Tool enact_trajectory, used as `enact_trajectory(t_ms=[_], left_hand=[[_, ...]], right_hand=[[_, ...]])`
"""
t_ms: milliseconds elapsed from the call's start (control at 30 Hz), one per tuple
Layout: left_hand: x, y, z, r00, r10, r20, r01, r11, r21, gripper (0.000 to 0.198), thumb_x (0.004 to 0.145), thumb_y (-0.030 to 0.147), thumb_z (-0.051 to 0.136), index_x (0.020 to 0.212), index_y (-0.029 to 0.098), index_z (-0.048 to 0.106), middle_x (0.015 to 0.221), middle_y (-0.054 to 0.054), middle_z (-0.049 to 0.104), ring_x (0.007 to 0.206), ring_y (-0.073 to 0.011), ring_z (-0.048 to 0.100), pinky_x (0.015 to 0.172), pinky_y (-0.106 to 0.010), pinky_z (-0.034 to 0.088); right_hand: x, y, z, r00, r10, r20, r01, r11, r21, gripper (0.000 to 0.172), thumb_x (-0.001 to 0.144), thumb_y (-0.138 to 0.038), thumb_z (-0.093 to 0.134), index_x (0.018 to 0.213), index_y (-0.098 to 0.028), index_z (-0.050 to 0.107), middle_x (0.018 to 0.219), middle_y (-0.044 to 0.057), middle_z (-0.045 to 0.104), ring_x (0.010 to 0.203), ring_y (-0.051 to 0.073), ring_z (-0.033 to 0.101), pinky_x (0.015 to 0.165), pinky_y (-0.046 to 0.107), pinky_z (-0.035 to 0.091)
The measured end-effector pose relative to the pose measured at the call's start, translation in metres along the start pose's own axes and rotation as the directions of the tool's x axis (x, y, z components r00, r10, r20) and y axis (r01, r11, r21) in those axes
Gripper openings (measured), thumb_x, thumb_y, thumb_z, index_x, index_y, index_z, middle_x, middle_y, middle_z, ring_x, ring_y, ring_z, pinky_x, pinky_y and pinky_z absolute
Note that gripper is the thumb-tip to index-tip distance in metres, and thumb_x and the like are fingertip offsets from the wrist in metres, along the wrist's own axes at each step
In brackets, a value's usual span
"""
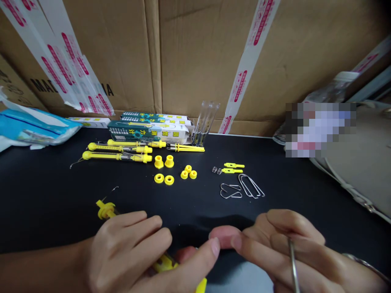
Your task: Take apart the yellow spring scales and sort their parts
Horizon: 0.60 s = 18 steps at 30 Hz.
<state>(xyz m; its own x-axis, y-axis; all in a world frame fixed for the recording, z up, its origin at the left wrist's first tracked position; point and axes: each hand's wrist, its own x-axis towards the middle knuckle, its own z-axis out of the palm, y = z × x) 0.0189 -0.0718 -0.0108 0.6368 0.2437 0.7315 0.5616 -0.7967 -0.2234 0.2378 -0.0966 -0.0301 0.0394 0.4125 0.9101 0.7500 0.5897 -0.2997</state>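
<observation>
My left hand [134, 248] is closed around a spring scale with yellow ends [106, 210], a thin wire hook [110, 194] sticking out beyond my fist. More of its yellow body shows under my fingers. My right hand [284, 248] has thumb and finger pinched together, their tips meeting my left thumb; anything between them is too small or hidden to see. A metal band [293, 264] that looks like a ring crosses its fingers. Beyond the hands lie wire hooks [230, 191], larger wire loops [251, 186], small springs [216, 170] and yellow slotted rods [232, 171].
Yellow collars [159, 162], flat rings [159, 178] and small caps [184, 175] stand mid-table. Behind them lie spring scales [117, 156], printed boxes [146, 132] and clear tubes [207, 122]. A blue packet [39, 124] lies left; a bag [360, 158] and bottle [330, 89] sit right.
</observation>
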Motion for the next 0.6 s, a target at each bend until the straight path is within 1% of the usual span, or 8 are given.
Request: enact_trajectory(t_ms=[67, 100, 167, 200, 300, 367, 500, 600], left_hand=[[0.003, 0.001, 0.003, 0.998, 0.019, -0.057, -0.018, 1.000, 0.021, 0.035, 0.090, 0.020, 0.060, 0.119, 0.038, 0.069, 0.059, 0.007, 0.056, 0.057, -0.0123, 0.061, 0.061, -0.030, 0.055], [0.005, 0.001, 0.004, 0.997, 0.018, -0.074, -0.016, 0.999, 0.029, 0.038, 0.091, 0.019, 0.059, 0.121, 0.040, 0.068, 0.058, 0.007, 0.055, 0.056, -0.0120, 0.060, 0.059, -0.029, 0.054], [0.009, -0.001, 0.005, 0.997, 0.010, -0.079, -0.008, 0.999, 0.036, 0.042, 0.091, 0.017, 0.055, 0.125, 0.040, 0.066, 0.056, 0.006, 0.052, 0.054, -0.0121, 0.059, 0.054, -0.028, 0.051], [0.010, -0.002, 0.005, 0.998, 0.007, -0.067, -0.005, 1.000, 0.031, 0.044, 0.090, 0.016, 0.055, 0.126, 0.039, 0.066, 0.055, 0.006, 0.050, 0.052, -0.0119, 0.057, 0.051, -0.028, 0.049], [0.010, -0.005, 0.003, 0.998, 0.069, 0.011, -0.069, 0.997, -0.015, 0.045, 0.087, 0.016, 0.062, 0.127, 0.037, 0.065, 0.053, 0.008, 0.046, 0.045, -0.0096, 0.049, 0.045, -0.025, 0.044], [0.008, -0.005, 0.002, 0.996, 0.091, 0.016, -0.090, 0.996, -0.019, 0.041, 0.087, 0.019, 0.064, 0.123, 0.037, 0.067, 0.057, 0.008, 0.052, 0.047, -0.0094, 0.053, 0.049, -0.025, 0.048], [0.004, 0.002, 0.002, 0.999, -0.049, 0.008, 0.049, 0.999, -0.018, 0.026, 0.096, 0.025, 0.052, 0.113, 0.034, 0.069, 0.069, 0.003, 0.066, 0.066, -0.0158, 0.066, 0.065, -0.033, 0.055], [0.005, 0.003, 0.003, 1.000, -0.025, 0.015, 0.025, 1.000, -0.016, 0.029, 0.092, 0.022, 0.059, 0.117, 0.034, 0.068, 0.062, 0.005, 0.061, 0.058, -0.0145, 0.062, 0.059, -0.032, 0.053]], right_hand=[[0.005, 0.005, -0.004, 0.996, -0.064, 0.065, 0.063, 0.998, 0.013, 0.020, 0.086, -0.004, 0.064, 0.085, -0.022, 0.073, 0.043, -0.004, 0.055, 0.029, 0.012, 0.043, 0.051, 0.034, 0.043], [0.010, 0.010, -0.009, 0.981, -0.141, 0.136, 0.136, 0.990, 0.043, 0.017, 0.084, -0.006, 0.068, 0.085, -0.022, 0.075, 0.042, -0.004, 0.054, 0.030, 0.011, 0.045, 0.050, 0.032, 0.044], [0.020, 0.017, -0.019, 0.897, -0.278, 0.344, 0.246, 0.960, 0.136, 0.013, 0.089, -0.015, 0.067, 0.091, -0.022, 0.078, 0.042, -0.003, 0.057, 0.035, 0.013, 0.050, 0.049, 0.030, 0.047], [0.024, 0.020, -0.023, 0.884, -0.278, 0.376, 0.242, 0.960, 0.140, 0.017, 0.093, -0.018, 0.062, 0.093, -0.021, 0.079, 0.042, -0.002, 0.058, 0.036, 0.013, 0.051, 0.049, 0.031, 0.048], [0.027, 0.019, -0.024, 0.913, -0.272, 0.305, 0.240, 0.961, 0.139, 0.029, 0.099, -0.019, 0.051, 0.091, -0.021, 0.079, 0.040, -0.001, 0.058, 0.030, 0.013, 0.044, 0.041, 0.032, 0.044], [0.024, 0.017, -0.021, 0.914, -0.277, 0.295, 0.243, 0.959, 0.147, 0.029, 0.099, -0.017, 0.051, 0.091, -0.022, 0.079, 0.041, -0.002, 0.060, 0.030, 0.013, 0.044, 0.041, 0.033, 0.044], [0.020, 0.018, -0.020, 0.908, -0.253, 0.334, 0.213, 0.965, 0.151, 0.020, 0.095, -0.019, 0.058, 0.095, -0.023, 0.078, 0.052, 0.001, 0.068, 0.037, 0.016, 0.055, 0.045, 0.034, 0.047], [0.016, 0.025, -0.022, 0.896, -0.292, 0.334, 0.236, 0.951, 0.199, 0.014, 0.093, -0.025, 0.064, 0.090, -0.024, 0.078, 0.053, 0.001, 0.068, 0.039, 0.017, 0.057, 0.045, 0.034, 0.048]])
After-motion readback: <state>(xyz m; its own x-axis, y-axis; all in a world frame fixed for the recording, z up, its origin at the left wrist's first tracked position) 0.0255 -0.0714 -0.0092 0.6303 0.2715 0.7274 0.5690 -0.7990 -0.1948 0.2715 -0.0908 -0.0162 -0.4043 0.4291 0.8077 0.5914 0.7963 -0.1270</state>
